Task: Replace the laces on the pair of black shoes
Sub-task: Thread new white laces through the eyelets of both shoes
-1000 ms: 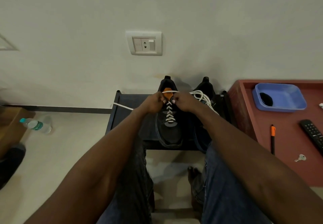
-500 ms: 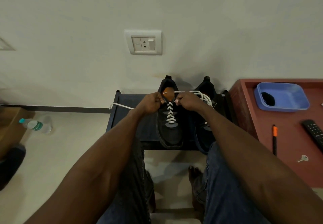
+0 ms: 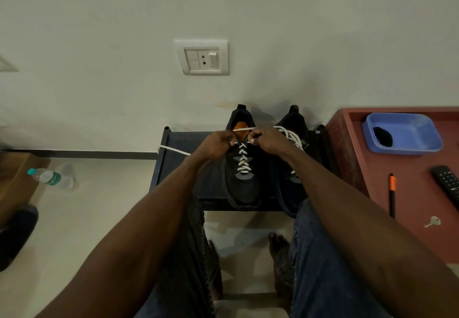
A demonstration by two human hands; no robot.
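The bare left half of the dark low rack's top lies open beside the left hand, crossed only by a white lace end trailing over its left edge. To the right, the second black shoe stands just beside the laced black shoe, leaving no gap between them. The pale wall closes off the far side just behind both heels. The reddish-brown tabletop flanks the rack's right end.

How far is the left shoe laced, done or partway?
Partway. White lace crisscrosses the left shoe up to near the top; both hands, left hand and right hand, pinch its ends there, untied.
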